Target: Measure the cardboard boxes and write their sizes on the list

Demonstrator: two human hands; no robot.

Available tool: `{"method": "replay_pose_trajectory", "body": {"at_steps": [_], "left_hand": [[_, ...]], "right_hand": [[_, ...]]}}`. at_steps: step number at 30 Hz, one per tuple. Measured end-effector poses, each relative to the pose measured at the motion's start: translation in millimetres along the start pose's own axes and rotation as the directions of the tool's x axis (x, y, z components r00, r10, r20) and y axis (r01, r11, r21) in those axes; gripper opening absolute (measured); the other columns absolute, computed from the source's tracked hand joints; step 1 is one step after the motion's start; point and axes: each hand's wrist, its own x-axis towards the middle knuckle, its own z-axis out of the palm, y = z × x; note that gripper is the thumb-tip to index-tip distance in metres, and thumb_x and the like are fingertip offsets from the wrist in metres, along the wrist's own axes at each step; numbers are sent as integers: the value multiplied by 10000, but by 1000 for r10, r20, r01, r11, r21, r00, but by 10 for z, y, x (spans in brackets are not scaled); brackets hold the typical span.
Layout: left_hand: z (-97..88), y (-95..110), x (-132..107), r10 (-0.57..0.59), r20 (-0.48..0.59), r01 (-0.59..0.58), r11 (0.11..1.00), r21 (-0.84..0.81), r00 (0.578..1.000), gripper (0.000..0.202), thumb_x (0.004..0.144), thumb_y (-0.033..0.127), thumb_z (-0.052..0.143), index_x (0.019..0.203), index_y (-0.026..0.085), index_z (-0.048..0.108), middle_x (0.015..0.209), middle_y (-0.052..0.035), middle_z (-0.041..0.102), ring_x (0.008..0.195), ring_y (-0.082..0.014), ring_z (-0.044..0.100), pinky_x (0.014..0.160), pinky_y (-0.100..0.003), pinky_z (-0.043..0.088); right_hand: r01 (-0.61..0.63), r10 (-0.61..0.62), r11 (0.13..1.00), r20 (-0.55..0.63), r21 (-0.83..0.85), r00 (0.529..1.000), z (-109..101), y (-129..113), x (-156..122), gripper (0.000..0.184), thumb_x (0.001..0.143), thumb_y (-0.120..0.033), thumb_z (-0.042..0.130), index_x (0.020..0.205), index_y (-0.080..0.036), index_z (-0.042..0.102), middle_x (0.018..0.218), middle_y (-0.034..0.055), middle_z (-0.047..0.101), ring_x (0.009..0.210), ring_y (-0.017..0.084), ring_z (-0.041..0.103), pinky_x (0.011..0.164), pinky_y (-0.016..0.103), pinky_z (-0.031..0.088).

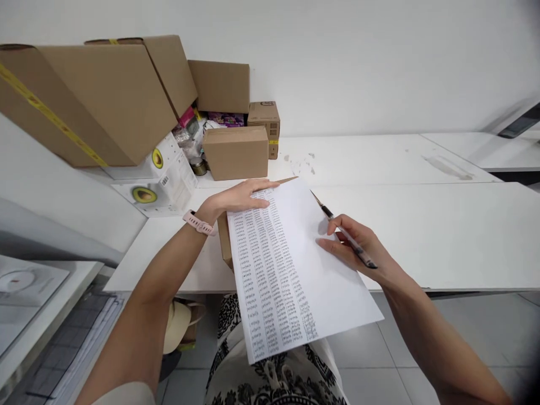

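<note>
A large white sheet [333, 281] with columns of small handwritten lines on its left side lies at a slant, its lower edge hanging past the table edge over my lap. My left hand [242, 197] lies flat across its upper left corner, fingers stretched out and thumb apart; a pink watch band is on that wrist. Under the sheet's left edge shows a brown cardboard piece [225, 239], mostly hidden. Over the sheet's blank right side, my right hand [354, 242] grips a clear pen [350, 241] with a black grip, its tip pointing up and left, apart from the writing.
Big cardboard boxes [97, 95] lean at the back left above white boxes with avocado pictures [169, 174]. A smaller carton [236, 152] stands behind my left hand, beside a small jar [197, 166]. The white table [442, 225] stretches right, towards a dark-screened device [523, 121].
</note>
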Motion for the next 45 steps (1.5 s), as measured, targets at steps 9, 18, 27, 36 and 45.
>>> {"method": "replay_pose_trajectory", "body": {"at_steps": [9, 18, 27, 36, 45], "left_hand": [[-13, -57, 51, -45, 79, 43, 998, 35, 996, 692, 851, 590, 671, 1476, 315, 557, 1711, -32, 254, 1554, -337, 245, 1245, -463, 231], [25, -135, 46, -29, -35, 25, 992, -122, 999, 518, 902, 499, 642, 1362, 265, 678, 1646, -81, 396, 1478, -334, 416, 1186, -462, 357], [-46, -240, 69, -35, -68, 20, 978, -207, 997, 330, 880, 423, 681, 1154, 282, 799, 1538, -63, 550, 1355, -339, 565, 1121, -475, 444], [26, -256, 30, 77, -78, -77, 997, -1, 994, 416, 970, 303, 476, 1310, 272, 714, 1572, -45, 511, 1474, -258, 438, 1217, -416, 337], [73, -285, -3, 102, -75, -94, 989, 110, 992, 477, 997, 277, 362, 1374, 264, 653, 1581, -20, 498, 1473, -256, 431, 1224, -417, 327]], "right_hand": [[225, -116, 918, -322, 326, 940, -46, -484, 833, 589, 940, -729, 477, 1223, -233, 620, 1027, 85, 731, 997, 231, 701, 875, 407, 567], [-198, 371, 734, -139, 650, 918, 712, -286, 1785, 396, 893, -578, 660, 766, -223, 542, 542, -57, 407, 544, 125, 430, 582, 291, 423], [-101, 195, 876, -156, 472, 968, 689, -194, 1596, 395, 759, -420, 830, 673, -210, 506, 598, -44, 474, 587, 102, 407, 569, 270, 349], [-149, 186, 878, -38, 455, 982, 683, -192, 1578, 366, 731, -376, 869, 799, -208, 551, 616, -6, 618, 599, 139, 591, 630, 314, 523], [-71, 94, 971, -92, 228, 991, 670, -174, 1652, 261, 761, -160, 655, 635, -218, 435, 542, -60, 438, 511, 83, 349, 481, 267, 250]]}}
